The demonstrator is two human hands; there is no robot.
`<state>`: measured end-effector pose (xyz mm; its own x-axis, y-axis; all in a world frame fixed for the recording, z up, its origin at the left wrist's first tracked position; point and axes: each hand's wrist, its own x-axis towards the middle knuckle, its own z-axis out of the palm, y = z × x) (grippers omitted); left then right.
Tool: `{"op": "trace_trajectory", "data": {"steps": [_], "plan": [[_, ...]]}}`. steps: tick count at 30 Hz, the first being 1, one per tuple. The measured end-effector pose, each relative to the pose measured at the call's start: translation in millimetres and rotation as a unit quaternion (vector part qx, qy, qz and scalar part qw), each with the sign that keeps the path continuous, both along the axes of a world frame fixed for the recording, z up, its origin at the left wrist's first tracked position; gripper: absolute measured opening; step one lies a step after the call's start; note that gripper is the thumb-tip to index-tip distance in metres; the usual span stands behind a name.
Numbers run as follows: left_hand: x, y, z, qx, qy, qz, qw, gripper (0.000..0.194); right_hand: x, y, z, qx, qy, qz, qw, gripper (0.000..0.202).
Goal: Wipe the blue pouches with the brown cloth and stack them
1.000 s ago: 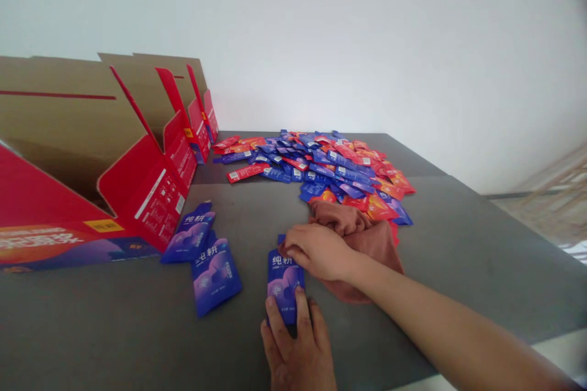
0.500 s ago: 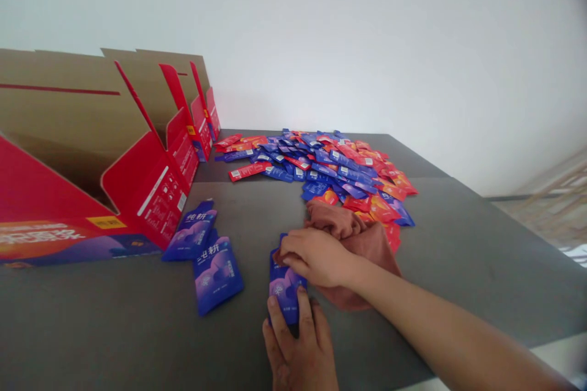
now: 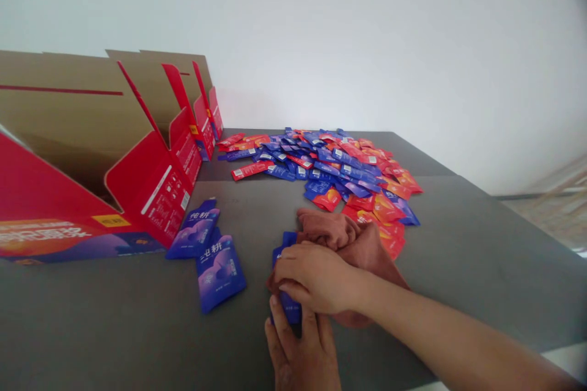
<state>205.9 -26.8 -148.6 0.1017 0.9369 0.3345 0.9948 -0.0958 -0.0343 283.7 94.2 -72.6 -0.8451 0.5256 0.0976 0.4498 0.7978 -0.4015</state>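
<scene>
A blue and purple pouch (image 3: 290, 310) lies flat on the dark table near its front edge. My left hand (image 3: 301, 345) rests on the pouch's lower end, fingers stretched out and apart. Over the pouch's middle, my right hand (image 3: 316, 278) is closed on a brown cloth (image 3: 367, 244), pressing part of it against the pouch. The rest of the cloth lies bunched to the right, partly beneath my right wrist. Two more blue pouches, a nearer one (image 3: 221, 275) and a farther one (image 3: 195, 232), overlap to the left of my hands.
Several red printed cardboard boxes (image 3: 151, 195) stand with raised flaps in a row along the left. A heap of blue and red pouches (image 3: 321, 162) spreads over the back of the dark table (image 3: 137, 324). Behind it rises a white wall (image 3: 348, 43).
My right hand has slid down the pouch toward my left hand, drawing the cloth with it. My left hand has stayed on the pouch's lower end. The view has shifted slightly.
</scene>
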Motion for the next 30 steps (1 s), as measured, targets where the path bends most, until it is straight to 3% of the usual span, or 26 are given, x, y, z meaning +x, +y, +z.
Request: {"op": "trace_trajectory", "data": {"steps": [8, 13, 16, 18, 25, 30], "plan": [[-2.9, 1.6, 7.8, -0.006, 0.020, -0.002, 1.000, 0.035, 18.0, 36.4, -10.0, 0.025, 0.005, -0.120, 0.992, 0.011], [0.5, 1.0, 7.7, -0.002, -0.001, 0.005, 1.000, 0.036, 12.4, 13.3, -1.7, 0.047, 0.067, -0.091, 0.992, 0.014], [2.7, 0.4, 6.4, -0.003, -0.014, 0.009, 1.000, 0.037, 2.9, -5.1, 3.9, 0.027, 0.027, -0.016, 0.999, 0.013], [3.2, 0.5, 6.7, -0.010, -0.016, 0.009, 1.000, 0.039, -1.0, -7.4, 4.2, 0.006, -0.004, -0.001, 1.000, 0.013], [1.7, 2.9, 10.3, -0.007, 0.001, 0.010, 1.000, 0.036, 11.4, 26.0, -7.9, 0.010, -0.010, -0.095, 0.995, 0.013], [2.5, 1.6, 5.8, 0.006, -0.007, 0.011, 1.000, 0.035, 11.5, 14.9, -3.9, 0.033, 0.026, -0.064, 0.997, 0.013]]}}
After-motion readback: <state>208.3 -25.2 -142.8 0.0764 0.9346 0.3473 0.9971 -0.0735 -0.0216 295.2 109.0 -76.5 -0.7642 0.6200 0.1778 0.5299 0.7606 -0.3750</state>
